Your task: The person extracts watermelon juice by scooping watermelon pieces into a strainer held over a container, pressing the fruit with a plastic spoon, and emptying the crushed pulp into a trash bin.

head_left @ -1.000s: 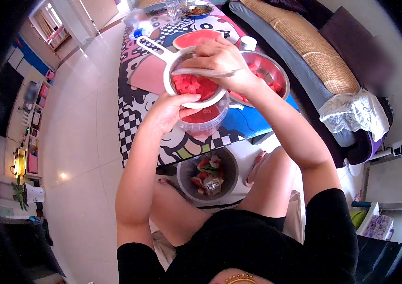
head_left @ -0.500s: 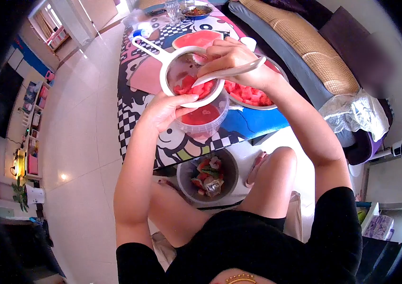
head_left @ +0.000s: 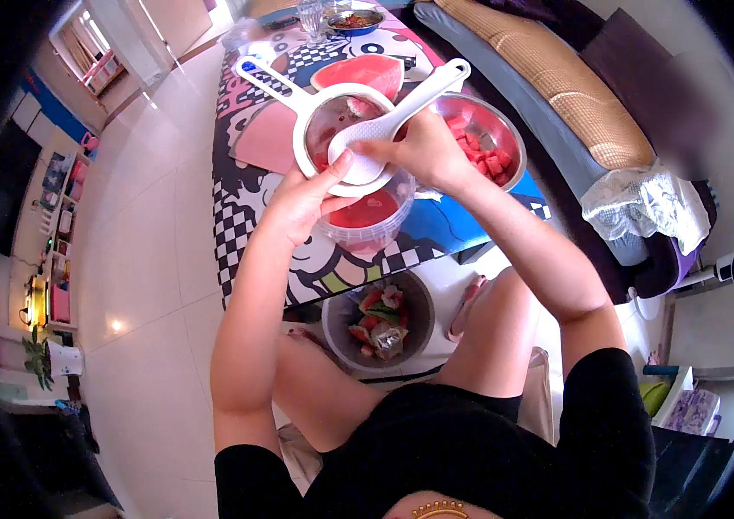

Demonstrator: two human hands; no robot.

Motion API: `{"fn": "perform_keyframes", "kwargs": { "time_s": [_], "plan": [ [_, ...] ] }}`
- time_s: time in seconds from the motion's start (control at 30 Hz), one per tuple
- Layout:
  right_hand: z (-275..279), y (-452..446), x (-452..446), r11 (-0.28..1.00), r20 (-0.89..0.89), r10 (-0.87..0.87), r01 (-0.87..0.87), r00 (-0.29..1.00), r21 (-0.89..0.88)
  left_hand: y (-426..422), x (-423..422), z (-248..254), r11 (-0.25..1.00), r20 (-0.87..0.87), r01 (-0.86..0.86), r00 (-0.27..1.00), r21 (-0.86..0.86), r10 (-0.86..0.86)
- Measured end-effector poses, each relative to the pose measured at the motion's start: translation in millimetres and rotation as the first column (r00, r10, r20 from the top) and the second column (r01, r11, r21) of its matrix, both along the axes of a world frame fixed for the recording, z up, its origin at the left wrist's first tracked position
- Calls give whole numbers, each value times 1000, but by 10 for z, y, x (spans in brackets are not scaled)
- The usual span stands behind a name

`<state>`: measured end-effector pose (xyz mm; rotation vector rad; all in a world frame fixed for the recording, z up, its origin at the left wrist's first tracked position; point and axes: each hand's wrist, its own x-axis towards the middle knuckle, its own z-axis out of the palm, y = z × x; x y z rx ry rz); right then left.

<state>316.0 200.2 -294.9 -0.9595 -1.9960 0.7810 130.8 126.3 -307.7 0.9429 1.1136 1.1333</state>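
My left hand (head_left: 299, 206) grips the near-left rim of a white-rimmed strainer (head_left: 300, 138), thumb on top. My right hand (head_left: 438, 157) is closed around a white rice paddle (head_left: 358, 157), whose dotted blade lies flat over the strainer's near side. The paddle's handle slants up to the right. Red watermelon pulp shows in the strainer, partly covered by the blade. Below the strainer is a clear plastic tub (head_left: 365, 235) with red juice in it. To the right stands a metal bowl (head_left: 518, 143) of watermelon chunks (head_left: 492, 160).
A large cut watermelon piece (head_left: 358, 76) lies behind the strainer beside a pink board (head_left: 261, 143). Farther back are a glass (head_left: 312, 22) and a dish of food (head_left: 356, 21). A grey bin (head_left: 423, 320) with rinds sits between my legs, below the table edge.
My right hand has turned the paddle, so its blade now faces up over the strainer and its handle points up-right. The hand moved slightly down, uncovering more of the bowl.
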Motion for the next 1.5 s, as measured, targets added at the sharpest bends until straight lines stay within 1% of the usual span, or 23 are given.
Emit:
{"fn": "perform_keyframes", "kwargs": {
  "time_s": [0.07, 0.1, 0.17, 0.23, 0.27, 0.3, 0.33, 0.37, 0.4, 0.5, 0.6, 0.7, 0.8, 0.9, 1.0, 1.1, 1.2, 1.3, 1.33, 1.43, 1.5],
  "plan": [
    [-1, -61, -24, 992, 140, -127, 123, 982, 36, -1, 45, -16, 998, -9, -55, 998, -7, 54],
    [-10, -74, -25, 974, 128, -180, 159, 975, 162, -1, 58, -24, 997, -14, -82, 997, -9, 82],
    [-53, -79, -31, 888, 85, -278, 223, 957, 402, 3, 65, -30, 994, -6, -113, 994, -12, 113],
    [-235, -1, -72, 975, -147, -139, 162, 979, 153, 0, 65, -35, 991, -6, -132, 991, -10, 132],
    [-317, 53, -80, 994, -272, -89, 102, 958, 33, -2, 62, -37, 991, -9, -136, 991, -4, 136],
    [-261, 53, -60, 989, -204, -59, 29, 977, -145, -2, 59, -36, 990, -12, -141, 990, 2, 141],
    [-196, 59, -12, 946, -141, -15, -32, 990, -323, -1, 57, -35, 991, -9, -136, 991, 7, 136],
    [-135, 51, 12, 867, -86, 41, -78, 995, -493, -1, 58, -35, 991, -6, -130, 991, 12, 130],
    [-105, 17, -11, 851, -118, 23, -81, 993, -519, -6, 61, -36, 992, -3, -126, 992, 16, 126],
    [-88, -4, -46, 920, -203, 15, -93, 979, -382, -32, 86, 8, 992, -2, -125, 992, 13, 125],
    [-69, -3, -58, 911, -188, 14, -90, 982, -403, -23, 101, 7, 987, -17, -157, 987, 17, 158],
    [-55, -38, -68, 890, -120, -12, -44, 993, -455, 3, 85, -20, 984, -28, -173, 984, 43, 174],
    [2, -60, -15, 810, -134, 56, -123, 989, -574, -6, 65, 13, 987, -53, -152, 986, 58, 155],
    [72, -106, 23, 697, -186, 135, -227, 973, -680, -9, 49, 52, 985, -93, -152, 983, 86, 160],
    [107, -155, -5, 763, -206, 114, -218, 972, -608, -3, 41, 40, 986, -85, -145, 985, 86, 153],
    [48, -129, 8, 753, -240, 131, -254, 962, -607, 34, 24, -21, 985, -104, -135, 984, 107, 146],
    [-59, -43, -19, 777, -250, 93, -228, 964, -587, 23, 67, 3, 981, -156, -177, 970, 84, 188],
    [-90, 13, -42, 771, -239, 45, -186, 970, -608, 93, 34, -53, 983, -146, -163, 974, 89, 175],
    [-86, 21, -57, 776, -215, 27, -156, 976, -610, 105, 41, -68, 976, -127, -173, 974, 130, 190],
    [-85, -6, -94, 861, -230, 10, -126, 973, -492, 140, 44, -54, 971, -156, -184, 966, 153, 208],
    [-81, -5, -119, 885, -252, 8, -125, 968, -449, 146, 73, -15, 962, -187, -229, 949, 145, 254]
  ]
}}
